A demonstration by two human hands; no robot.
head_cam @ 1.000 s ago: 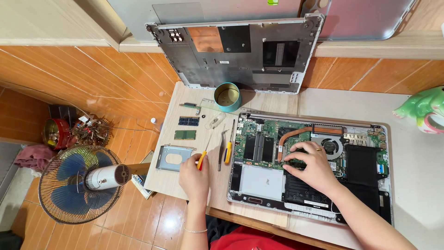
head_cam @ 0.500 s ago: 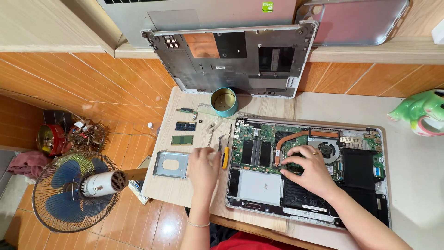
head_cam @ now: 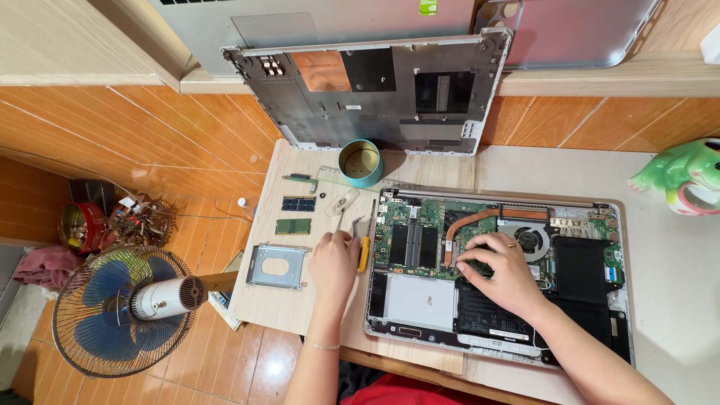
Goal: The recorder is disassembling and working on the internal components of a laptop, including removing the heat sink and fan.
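Note:
An opened laptop [head_cam: 420,300] lies bottom-up on the light table [head_cam: 270,307], with its green board, copper heat pipe, fan and black battery exposed. My right hand [head_cam: 501,276] rests flat on its middle, fingers spread over the board just below the heat pipe. My left hand [head_cam: 334,266] lies on the table left of the laptop, with its fingertips closed on the lower end of thin metal tweezers [head_cam: 340,222]. A yellow-handled screwdriver [head_cam: 364,253] lies right beside that hand, along the laptop's left edge.
The laptop's grey bottom cover [head_cam: 375,97] leans against the wall behind. A teal tin [head_cam: 361,163], two memory sticks [head_cam: 298,203], and a metal drive bracket [head_cam: 277,265] lie on the table's left part. A floor fan [head_cam: 120,307] stands left; a green frog figure [head_cam: 686,176] sits right.
My left hand slid up from the screwdriver's handle to the tweezers. My right hand stayed on the laptop's inside. The camera shifted slightly.

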